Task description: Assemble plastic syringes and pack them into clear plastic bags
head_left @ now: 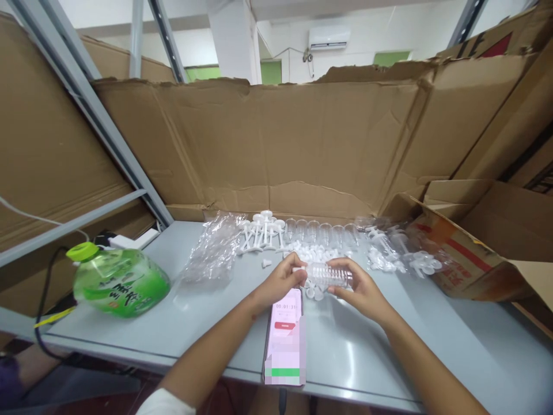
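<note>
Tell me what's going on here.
A person holds a clear ribbed plastic cylinder level between the left hand and right hand. Beyond them on the grey table stand white plastic plungers and clear ribbed cylinders, beside a heap of small white parts. A phone showing a timer lies by the left hand.

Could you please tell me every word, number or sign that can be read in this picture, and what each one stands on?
"00:01:31" on the phone; the rest of its screen is blurred out.
Dark lettering on the green bottle: too blurred to read.
Red print on the carton: too blurred to read.
</note>
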A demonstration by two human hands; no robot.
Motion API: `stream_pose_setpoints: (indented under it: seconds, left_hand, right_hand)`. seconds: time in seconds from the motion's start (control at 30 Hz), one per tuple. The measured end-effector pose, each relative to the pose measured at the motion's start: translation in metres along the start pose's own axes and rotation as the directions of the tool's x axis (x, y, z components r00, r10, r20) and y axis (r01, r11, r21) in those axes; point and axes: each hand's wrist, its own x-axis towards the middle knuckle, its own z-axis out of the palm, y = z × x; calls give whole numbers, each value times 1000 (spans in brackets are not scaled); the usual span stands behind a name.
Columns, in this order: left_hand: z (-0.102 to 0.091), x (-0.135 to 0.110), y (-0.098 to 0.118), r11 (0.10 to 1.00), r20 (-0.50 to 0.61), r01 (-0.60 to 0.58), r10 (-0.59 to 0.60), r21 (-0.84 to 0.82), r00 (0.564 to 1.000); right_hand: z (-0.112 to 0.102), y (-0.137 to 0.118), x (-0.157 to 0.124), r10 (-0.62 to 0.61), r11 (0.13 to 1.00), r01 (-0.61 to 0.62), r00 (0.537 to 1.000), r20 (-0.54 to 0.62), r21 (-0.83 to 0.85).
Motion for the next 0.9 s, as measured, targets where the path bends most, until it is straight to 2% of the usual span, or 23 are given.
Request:
stream_pose_setpoints:
  seconds: [0.13, 0.27, 0.33, 0.47, 0.63, 0.7, 0.73, 0.83, 0.9]
  left_hand:
    - [-1, -5, 1, 964, -34, -79, 91, 252, 995]
    - [-4, -9, 1, 848, 44, -197, 201, 492, 979]
    - [-5, -9, 0, 772, 119, -290, 272, 566, 955]
    - [-3, -8, -1, 593, 271, -469, 395, 654, 878]
    - [-1, -8, 1, 457, 377, -565, 441, 687, 814]
    - [-1, -7, -2, 471, 365, -562, 447, 680, 817]
    - [-1, -7, -4, 511, 316, -530, 449, 677, 836]
    - [-1, -7, -10, 696, 36, -337, 409, 634, 912]
    - [2, -7, -13, 781, -78, -229, 333, 581, 940]
  right_hand:
    - [-1, 0, -1, 104, 993, -106, 994, 29, 59]
    - [2, -6, 0, 273, 919, -300, 952, 137, 255]
    - [4, -8, 0, 345, 859, -391, 919, 190, 332]
    - [4, -8, -1, 465, 741, -543, 840, 281, 395]
    - [1, -5, 0, 531, 681, -622, 783, 324, 387]
    - [1, -3, 1, 533, 649, -635, 772, 345, 419]
    - [1, -3, 1, 516, 631, -621, 784, 346, 466]
    - [4, -5, 2, 379, 603, -450, 888, 260, 659]
    - [7, -7, 1, 278, 652, -312, 946, 165, 691]
